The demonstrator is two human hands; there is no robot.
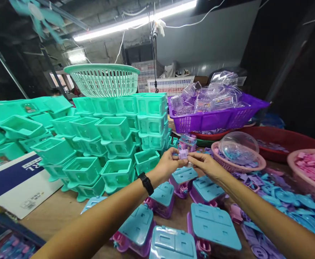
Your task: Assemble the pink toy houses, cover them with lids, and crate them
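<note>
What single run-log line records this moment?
left hand: pinching small lilac plastic piece | right hand: pinching same piece | below: blue-lidded purple plastic boxes

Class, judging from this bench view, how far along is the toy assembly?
Done: several blue-topped units lie near the person. In hand: both hands, left hand and right hand, pinch a small lilac piece. Left: stacked green shells and loose blue parts.

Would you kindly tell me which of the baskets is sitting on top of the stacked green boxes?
The mint-green slotted basket, the only one perched on the green boxes; the purple basket and pink ones sit lower right.
</note>
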